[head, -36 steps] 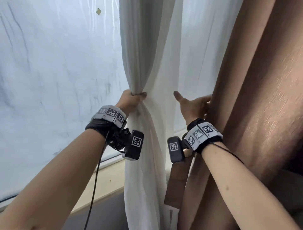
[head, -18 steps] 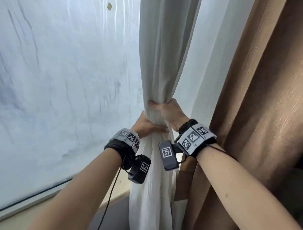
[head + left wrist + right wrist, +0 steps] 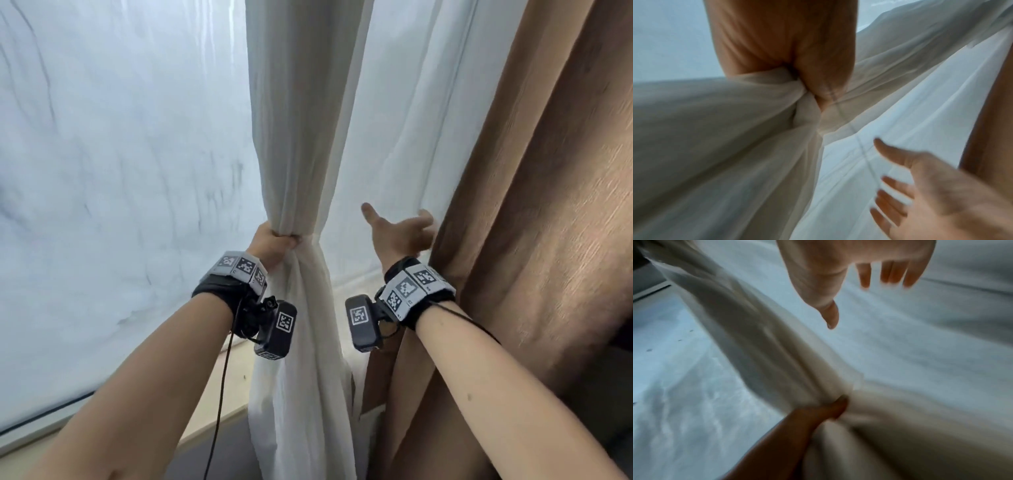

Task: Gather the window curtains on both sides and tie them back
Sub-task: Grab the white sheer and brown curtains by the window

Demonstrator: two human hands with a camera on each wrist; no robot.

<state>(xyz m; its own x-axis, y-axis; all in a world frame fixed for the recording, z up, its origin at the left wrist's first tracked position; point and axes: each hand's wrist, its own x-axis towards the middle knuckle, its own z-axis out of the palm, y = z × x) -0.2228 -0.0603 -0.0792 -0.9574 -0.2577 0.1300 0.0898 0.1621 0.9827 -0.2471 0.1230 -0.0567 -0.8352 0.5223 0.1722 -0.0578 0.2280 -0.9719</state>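
Since half a second ago my right hand has let go of the white sheer curtain and swung right of it, fingers spread, toward the brown drape; from the head view my left hand grips the gathered sheer. Left wrist view: my left hand curls round the bunched sheer. Right wrist view: my right hand's fingers hang loose above the sheer.

Thin, matt white sheer cloth curtain; heavier brown woven curtain, faintly slubbed sheen.
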